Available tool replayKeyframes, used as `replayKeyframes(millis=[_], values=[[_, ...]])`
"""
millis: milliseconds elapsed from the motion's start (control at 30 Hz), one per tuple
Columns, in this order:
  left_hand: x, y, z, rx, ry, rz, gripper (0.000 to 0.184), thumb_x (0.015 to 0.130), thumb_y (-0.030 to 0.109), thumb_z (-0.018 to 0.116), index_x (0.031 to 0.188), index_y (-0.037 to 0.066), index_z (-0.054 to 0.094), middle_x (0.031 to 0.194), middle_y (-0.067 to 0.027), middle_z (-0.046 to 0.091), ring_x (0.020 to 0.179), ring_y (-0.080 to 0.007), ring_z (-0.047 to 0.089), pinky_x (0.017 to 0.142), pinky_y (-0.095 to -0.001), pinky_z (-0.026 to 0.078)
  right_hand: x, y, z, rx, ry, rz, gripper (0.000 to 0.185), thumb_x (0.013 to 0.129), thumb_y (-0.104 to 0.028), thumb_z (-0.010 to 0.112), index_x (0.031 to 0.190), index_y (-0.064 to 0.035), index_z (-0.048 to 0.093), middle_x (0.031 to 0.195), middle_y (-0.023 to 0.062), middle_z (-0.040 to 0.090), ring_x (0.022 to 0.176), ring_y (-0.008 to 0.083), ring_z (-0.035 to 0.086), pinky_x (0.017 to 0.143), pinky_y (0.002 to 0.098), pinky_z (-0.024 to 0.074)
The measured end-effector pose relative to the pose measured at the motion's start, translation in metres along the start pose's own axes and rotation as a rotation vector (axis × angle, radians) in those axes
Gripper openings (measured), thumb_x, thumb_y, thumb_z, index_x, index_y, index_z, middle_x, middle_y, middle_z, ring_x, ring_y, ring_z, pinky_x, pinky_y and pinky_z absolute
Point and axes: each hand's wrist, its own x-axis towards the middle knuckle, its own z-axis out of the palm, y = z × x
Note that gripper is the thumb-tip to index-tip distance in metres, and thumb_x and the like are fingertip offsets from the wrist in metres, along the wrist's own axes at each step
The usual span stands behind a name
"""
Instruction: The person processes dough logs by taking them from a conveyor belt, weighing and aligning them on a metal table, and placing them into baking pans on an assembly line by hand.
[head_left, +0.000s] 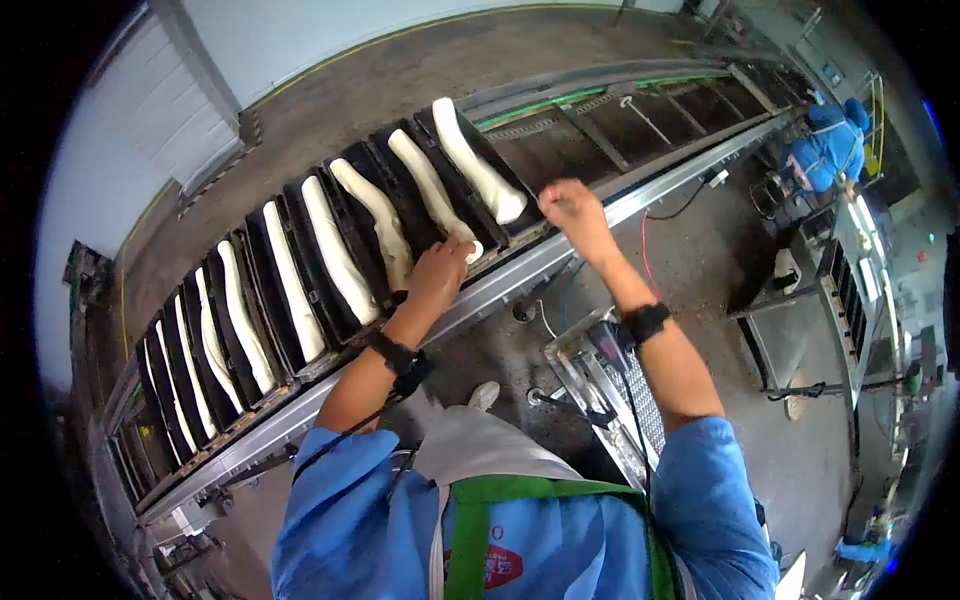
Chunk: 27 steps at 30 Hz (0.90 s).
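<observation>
Long pale strips that look like dough lie in a row of narrow black pans. My left hand point(440, 272) is at the near end of one dough strip point(425, 185), fingers closed on its tip; part of that end is hidden under the hand. To its right, a thicker dough strip point(475, 165) fills the last pan point(522, 222) of the row. Just beyond that pan's near corner, my right hand point(578, 215) is raised with its fingers curled together, and I see nothing in it. Left of my left hand is an uneven dough strip point(375, 215).
The pans rest on a conveyor with a metal side rail point(640, 200), which runs on to the upper right. A co-worker in blue point(830, 145) is at the far right. Below the rail stand a metal frame with a perforated plate point(630, 400) and a steel table point(800, 335).
</observation>
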Motion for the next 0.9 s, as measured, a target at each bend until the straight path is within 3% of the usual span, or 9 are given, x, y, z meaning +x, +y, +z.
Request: replayKeyframes(millis=[67,267,467,567,600,667,733,800,900], values=[[-0.005,0.018,-0.012,0.085,0.054,-0.001,0.024,0.072,0.007,0.049,0.096,0.009,0.051,0.086,-0.009,0.051,0.078,-0.028,0.051,0.068,-0.0379,0.041,-0.023,0.012,-0.006,-0.023,0.01,0.102,0.016,0.071,-0.015,0.06,0.08,-0.0021,0.056,0.082,0.0107,0.057,0.08,0.0236,0.054,0.071,0.0307,0.0412],[0.002,0.034,0.001,0.2,0.031,-0.062,0.03,0.073,0.012,0.051,0.103,0.009,0.049,0.072,-0.0104,0.057,0.068,-0.0272,0.054,0.072,-0.0376,0.041,-0.078,0.054,-0.049,0.0,-0.391,0.327,0.016,0.073,-0.013,0.058,0.081,-0.0003,0.055,0.076,0.0112,0.057,0.067,0.0208,0.054,0.064,0.0285,0.0417],[0.018,0.036,-0.008,0.249,-0.148,-0.228,0.026,0.076,0.027,0.048,0.082,0.006,0.061,0.071,-0.011,0.059,0.073,-0.0269,0.054,0.072,-0.0381,0.039,-0.132,0.089,-0.104,-0.024,-0.42,0.347,0.015,0.073,-0.01,0.056,0.083,0.0014,0.054,0.076,0.0097,0.058,0.067,0.0168,0.055,0.061,0.0271,0.0422],[0.057,0.034,-0.033,0.352,-0.505,-0.469,0.037,0.077,0.038,0.044,0.077,0.006,0.063,0.075,-0.0119,0.06,0.078,-0.0267,0.053,0.071,-0.0406,0.038,-0.163,0.122,-0.135,0.141,-0.444,0.522,0.014,0.077,-0.008,0.053,0.087,0.0013,0.055,0.078,0.0045,0.058,0.073,0.0125,0.054,0.066,0.0254,0.0422],[0.068,0.022,-0.028,0.322,-0.372,-0.408,0.035,0.08,0.038,0.041,0.076,0.01,0.062,0.073,-0.0139,0.058,0.079,-0.032,0.054,0.069,-0.0418,0.041,-0.169,0.127,-0.146,0.141,-0.444,0.517,0.014,0.077,-0.008,0.053,0.087,0.0013,0.055,0.078,0.0045,0.058,0.073,0.0125,0.054,0.066,0.0254,0.0422],[0.109,0.024,-0.033,0.348,-0.329,-0.419,0.029,0.078,0.035,0.043,0.079,0.013,0.062,0.079,-0.0066,0.06,0.083,-0.026,0.052,0.072,-0.0428,0.037,-0.179,0.135,-0.164,0.132,-0.414,0.53,0.014,0.077,-0.007,0.053,0.089,0.001,0.054,0.078,0.0031,0.058,0.074,0.012,0.054,0.067,0.0245,0.0423],[0.143,-0.003,-0.016,0.473,-0.287,-0.322,0.025,0.078,0.033,0.043,0.081,0.016,0.061,0.082,-0.003,0.06,0.086,-0.0269,0.05,0.074,-0.0448,0.034,-0.184,0.144,-0.18,0.107,-0.386,0.545,0.014,0.076,-0.007,0.054,0.088,0.0005,0.055,0.078,0.0049,0.058,0.071,0.0116,0.053,0.064,0.0243,0.0422],[0.17,-0.032,0.003,0.449,-0.286,-0.387,0.024,0.077,0.031,0.044,0.084,0.016,0.061,0.085,-0.0034,0.06,0.089,-0.0272,0.048,0.076,-0.0459,0.032,-0.19,0.147,-0.195,0.081,-0.369,0.56,0.014,0.075,-0.008,0.055,0.087,0.0,0.055,0.078,0.0067,0.059,0.068,0.0112,0.053,0.061,0.0241,0.0421],[0.203,-0.099,0.026,0.365,-0.325,-0.492,0.028,0.077,0.026,0.043,0.088,0.008,0.059,0.093,-0.0103,0.058,0.088,-0.0315,0.052,0.075,-0.0453,0.037,-0.208,0.167,-0.212,0.016,-0.291,0.639,0.016,0.076,-0.01,0.055,0.088,0.0003,0.056,0.079,0.007,0.059,0.069,0.0116,0.052,0.061,0.0248,0.0421]])
